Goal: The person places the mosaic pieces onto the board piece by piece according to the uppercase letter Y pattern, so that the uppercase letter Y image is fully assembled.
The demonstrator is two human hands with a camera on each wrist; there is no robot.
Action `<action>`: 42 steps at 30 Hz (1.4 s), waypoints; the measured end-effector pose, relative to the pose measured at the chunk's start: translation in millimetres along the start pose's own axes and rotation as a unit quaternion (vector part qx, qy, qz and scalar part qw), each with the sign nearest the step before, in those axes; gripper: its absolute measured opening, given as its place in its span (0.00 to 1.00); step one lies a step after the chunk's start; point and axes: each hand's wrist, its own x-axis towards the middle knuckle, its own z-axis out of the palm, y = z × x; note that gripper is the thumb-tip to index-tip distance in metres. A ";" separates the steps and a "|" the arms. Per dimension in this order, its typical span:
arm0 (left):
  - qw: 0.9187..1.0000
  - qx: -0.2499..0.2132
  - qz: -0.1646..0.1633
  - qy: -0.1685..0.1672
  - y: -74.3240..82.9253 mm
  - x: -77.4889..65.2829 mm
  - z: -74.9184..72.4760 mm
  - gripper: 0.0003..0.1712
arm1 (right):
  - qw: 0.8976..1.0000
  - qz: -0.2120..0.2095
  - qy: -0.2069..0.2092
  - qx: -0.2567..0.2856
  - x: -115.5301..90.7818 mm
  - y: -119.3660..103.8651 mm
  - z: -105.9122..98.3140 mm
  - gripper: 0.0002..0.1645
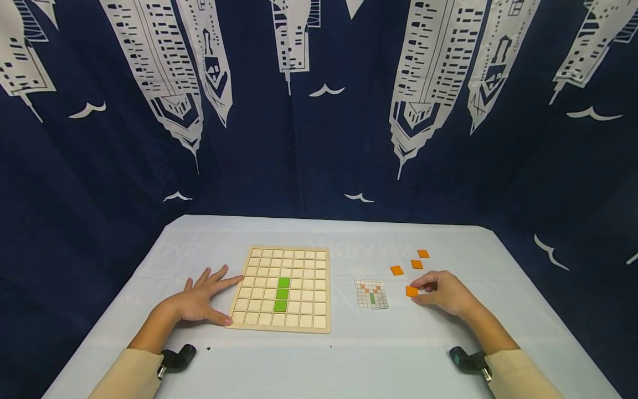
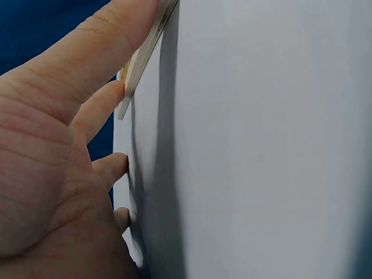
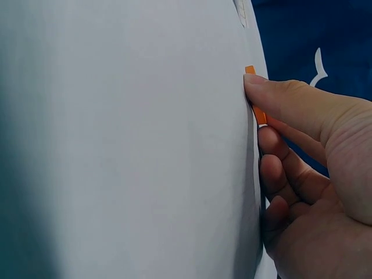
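Note:
A square wooden grid board (image 1: 304, 331) lies flat on the table, with three green square tiles (image 1: 281, 305) in one column near its middle. My left hand (image 1: 199, 302) spreads its fingers beside it; the thumb is at the near left corner and the index fingertip at the left edge. In the left wrist view, the thumb overlaps the board's edge (image 2: 135, 75). To the right of a small printed pattern card (image 1: 365, 303), my right hand (image 1: 446, 293) pinches an orange square tile (image 1: 411, 291) between thumb and fingers, close to the tabletop. That tile (image 3: 260, 114) appears edge-on in the right wrist view.
Three loose orange tiles lie beyond the right hand: one on the left (image 1: 396, 270), one in the middle (image 1: 416, 264) and one farthest back (image 1: 423, 254). A white cloth (image 1: 279, 366) covers the table. Behind it hangs a dark blue curtain (image 1: 299, 149) with white building prints.

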 end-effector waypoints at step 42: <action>1.000 0.002 -0.002 -0.001 -0.5 0.9 -0.2 0.65 | 0.995 -0.055 0.030 0.074 -4.6 -21.1 6.5 0.19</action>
